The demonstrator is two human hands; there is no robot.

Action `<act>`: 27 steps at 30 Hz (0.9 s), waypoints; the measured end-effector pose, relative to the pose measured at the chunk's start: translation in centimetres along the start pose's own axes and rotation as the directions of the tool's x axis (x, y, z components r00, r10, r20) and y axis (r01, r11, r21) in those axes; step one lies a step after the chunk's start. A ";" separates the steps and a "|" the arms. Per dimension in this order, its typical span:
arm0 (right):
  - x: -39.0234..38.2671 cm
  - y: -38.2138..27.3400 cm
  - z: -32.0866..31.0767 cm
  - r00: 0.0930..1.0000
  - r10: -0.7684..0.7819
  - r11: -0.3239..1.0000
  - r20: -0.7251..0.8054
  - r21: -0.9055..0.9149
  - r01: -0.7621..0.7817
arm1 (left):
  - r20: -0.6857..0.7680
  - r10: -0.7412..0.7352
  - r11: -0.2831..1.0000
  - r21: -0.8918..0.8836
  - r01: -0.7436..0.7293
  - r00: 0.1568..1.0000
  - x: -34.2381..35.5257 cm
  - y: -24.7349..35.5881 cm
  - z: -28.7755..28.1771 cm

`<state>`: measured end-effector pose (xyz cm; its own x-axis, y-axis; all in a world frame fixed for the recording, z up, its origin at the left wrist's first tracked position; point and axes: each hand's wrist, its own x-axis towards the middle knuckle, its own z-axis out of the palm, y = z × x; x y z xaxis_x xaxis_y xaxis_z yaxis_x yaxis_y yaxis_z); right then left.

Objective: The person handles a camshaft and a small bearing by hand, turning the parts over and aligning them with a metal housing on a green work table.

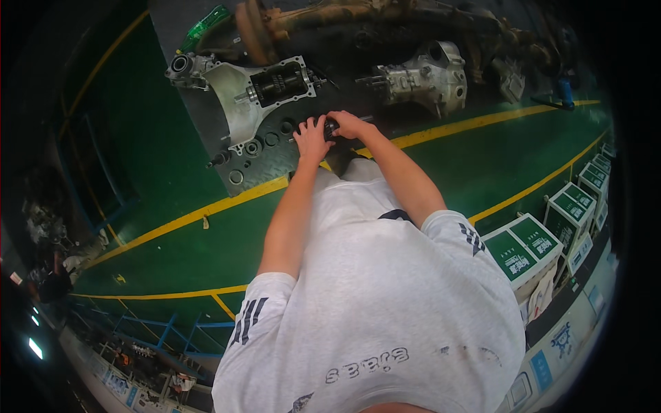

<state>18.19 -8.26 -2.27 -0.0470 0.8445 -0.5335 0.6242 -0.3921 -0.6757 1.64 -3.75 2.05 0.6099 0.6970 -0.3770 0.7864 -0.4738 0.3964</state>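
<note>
Both of my hands are closed around a dark toothed gear low over the near edge of the dark work surface. My left hand wraps it from the left, fingers curled over the top. From the right, my right hand grips the same gear. A thin rod shows just beyond my right hand; whether it joins the gear I cannot tell. Left of my hands lie several metal rings, among them a bearing-like ring and a pale ring. Behind them rests an opened gearbox housing with gears inside.
Another gearbox case lies to the back right. A long rusty axle spans the far side, with a green bottle at its left end. White and green boxes line the right. Yellow lines cross the green floor.
</note>
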 end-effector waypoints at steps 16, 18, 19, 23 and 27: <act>-7.3 5.7 -5.2 0.969 0.146 0.988 -0.201 -0.016 -0.153 | -0.043 0.000 0.994 -0.109 -0.005 0.999 -0.4 -0.7 0.2; -7.4 6.0 -5.2 0.976 0.121 0.993 -0.181 0.015 -0.120 | -0.045 0.001 0.991 -0.135 -0.007 0.999 -0.3 -0.7 0.2; -7.3 5.9 -5.1 0.968 0.137 0.991 -0.210 0.027 -0.134 | -0.044 -0.001 0.991 -0.134 -0.005 0.999 -0.3 -0.7 0.2; -6.9 5.3 -5.0 0.960 0.146 0.989 -0.240 -0.004 -0.151 | -0.063 0.013 0.986 -0.163 -0.023 0.998 -0.3 -0.9 0.4; -7.1 3.3 -5.2 0.942 0.216 0.904 -0.255 -0.311 -0.292 | -0.068 0.035 0.987 -0.157 -0.045 0.997 -0.4 -1.3 0.7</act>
<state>24.62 -13.65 1.99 0.2895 0.8042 -0.5191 0.8211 -0.4874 -0.2972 0.41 -3.76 1.13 0.6287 0.7154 -0.3048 0.7330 -0.4144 0.5394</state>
